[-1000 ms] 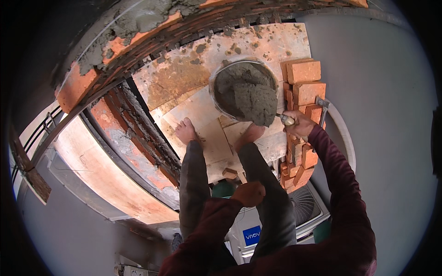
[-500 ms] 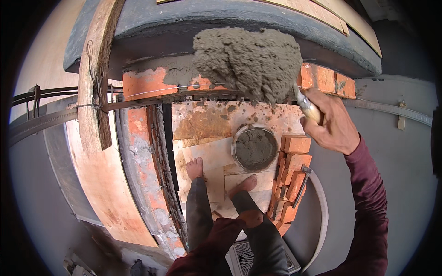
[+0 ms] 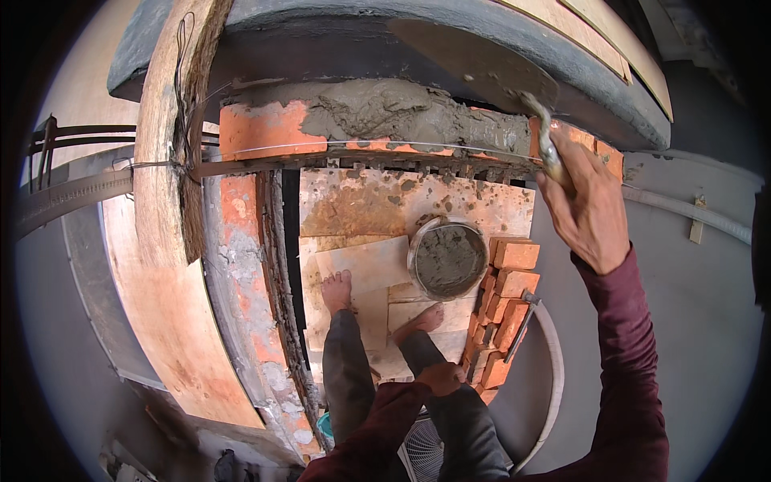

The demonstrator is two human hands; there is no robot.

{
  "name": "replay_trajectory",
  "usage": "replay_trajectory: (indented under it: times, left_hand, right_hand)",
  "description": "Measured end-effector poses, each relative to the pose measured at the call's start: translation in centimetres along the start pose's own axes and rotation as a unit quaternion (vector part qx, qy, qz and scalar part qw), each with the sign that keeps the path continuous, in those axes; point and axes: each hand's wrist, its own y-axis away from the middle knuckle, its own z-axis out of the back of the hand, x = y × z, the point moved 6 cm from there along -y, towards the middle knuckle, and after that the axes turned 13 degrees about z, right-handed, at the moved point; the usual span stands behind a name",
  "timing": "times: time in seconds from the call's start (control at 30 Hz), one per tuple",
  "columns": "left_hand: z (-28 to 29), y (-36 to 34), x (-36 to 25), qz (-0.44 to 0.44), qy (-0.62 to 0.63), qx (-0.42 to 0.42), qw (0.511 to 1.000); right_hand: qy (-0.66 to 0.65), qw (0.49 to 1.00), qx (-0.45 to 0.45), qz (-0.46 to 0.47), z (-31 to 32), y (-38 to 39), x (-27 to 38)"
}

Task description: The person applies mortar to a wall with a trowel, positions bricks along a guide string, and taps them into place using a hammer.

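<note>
My right hand [image 3: 590, 201] is closed around the handle of a trowel [image 3: 490, 68]. The trowel's blade, thinly smeared with mortar, is tilted above a course of orange bricks [image 3: 269, 132]. A thick, uneven bed of wet grey mortar [image 3: 401, 112] lies along the top of that course, under the blade. Down by my bent knee, my left hand [image 3: 442, 377] rests against my leg; its fingers hardly show. Between my feet and the bricks stands a round bucket [image 3: 411, 265] with grey mortar in it.
A taut white string [image 3: 385, 145] runs along the brick face. A rough timber post [image 3: 165, 120] stands at left, with a dark concrete beam [image 3: 321, 32] behind the bricks. Loose bricks [image 3: 514, 257] are stacked at right, a hammer [image 3: 522, 325] on them. Worn boards [image 3: 353, 213] cover the floor.
The large heap of mortar on the trowel has come off and lies spread along the brick course. The trowel blade has turned and is almost bare. My left hand stays by the knee.
</note>
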Motion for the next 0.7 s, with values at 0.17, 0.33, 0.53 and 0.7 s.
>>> replay_trajectory:
  times: [0.17, 0.33, 0.53, 0.7]
  left_hand:
    - [7.1, -1.8, -9.5, -0.049, -0.009, 0.142, 0.989]
    - [7.1, -1.6, -8.0, -0.032, -0.026, 0.095, 0.995]
    - [3.8, -1.4, -6.9, -0.026, -0.037, 0.05, 0.998]
    - [0.7, -0.6, -2.9, -0.04, -0.032, -0.046, 0.998]
  right_hand:
    - [-0.207, 0.93, 0.207, -0.224, -0.2, 12.1, 2.9]
    - [-0.416, 0.847, 0.138, -0.302, -12.5, 11.9, 2.5]
    - [-0.63, 0.68, 0.06, -0.37, -19.1, 6.4, 3.2]
    - [-0.557, 0.759, 0.082, -0.326, -20.1, 2.3, 6.5]
